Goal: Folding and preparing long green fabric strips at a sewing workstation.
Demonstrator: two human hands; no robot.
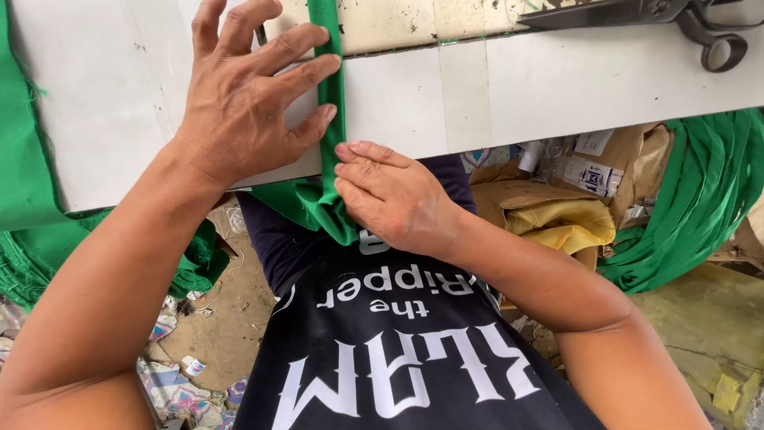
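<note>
Green cloth strip point(328, 103) runs across the white table point(557, 87) and drops over its near edge, where it bunches into soft folds. The left hand point(243, 95) lies flat with fingers spread, its fingertips pressing the strip against the table top. Just below it, touching the table edge, the right hand point(390, 195) pinches the hanging part of the strip between thumb and fingers, so it is closed on the cloth.

Judging by the way it creases and sags, the strip is light, limp and not slippery; it would be best taken by a folded edge, close to the table rim, since it keeps no shape of its own.

Far to the right of the right hand, dark scissors point(684, 20) rest on the table. Below and right of that hand, an open cardboard box point(621, 159) holds yellow cloth point(561, 223) and some small packets, and beside it hangs a bundle of green strips point(700, 199). More green cloth point(24, 159) drapes left of the left hand.
</note>
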